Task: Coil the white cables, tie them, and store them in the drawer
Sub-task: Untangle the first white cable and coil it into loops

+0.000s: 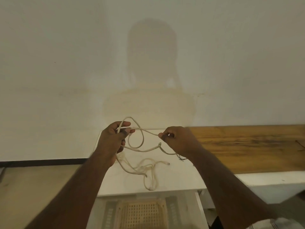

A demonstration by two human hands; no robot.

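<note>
Between left hand [113, 138] and right hand [178, 139]: looped cable [140, 142]. Below both, on the surface [181, 177]: loose cables [145, 169]. Right of right hand: wooden board [247, 146]. Nearer, underneath: open drawer [142, 212].

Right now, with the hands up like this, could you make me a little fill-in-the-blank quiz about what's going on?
1. Both hands hold a white ____ between them.
2. The right hand pinches the cable with its ____.
3. Near the left hand the cable forms an open ____.
4. More loose cable lies on the ____ desktop below the hands.

Missing words: cable; fingertips; loop; white
</note>
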